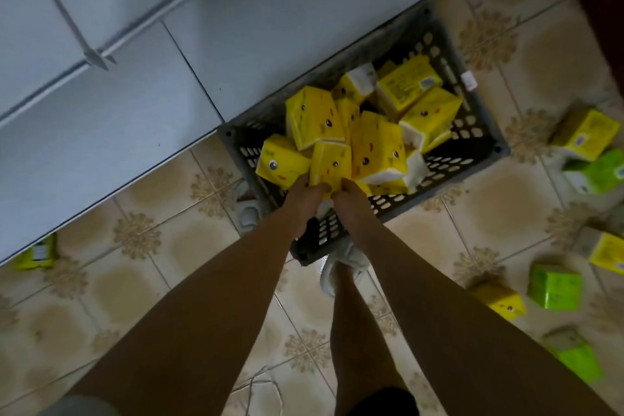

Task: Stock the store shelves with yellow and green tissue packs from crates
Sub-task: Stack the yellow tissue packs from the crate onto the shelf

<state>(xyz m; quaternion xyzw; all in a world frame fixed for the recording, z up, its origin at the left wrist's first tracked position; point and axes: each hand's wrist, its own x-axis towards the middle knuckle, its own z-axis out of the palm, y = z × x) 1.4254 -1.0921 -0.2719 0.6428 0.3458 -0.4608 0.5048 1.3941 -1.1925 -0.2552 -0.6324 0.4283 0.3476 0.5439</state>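
Note:
A dark grey plastic crate (472, 152) sits on the tiled floor against the foot of the white shelf unit (135, 44). It holds several yellow tissue packs with cartoon faces. Both my arms reach down into its near corner. My left hand (304, 199) and my right hand (351, 203) together grip the lower edge of one upright yellow pack (331, 162). Another yellow pack (280, 159) lies just left of it, touching my left hand's fingers.
Loose yellow packs (586, 133) and green packs (553, 285) lie scattered on the floor at the right. One yellow pack (35, 253) peeks out under the shelf at the left. My foot in a white shoe (341, 263) stands by the crate's near corner.

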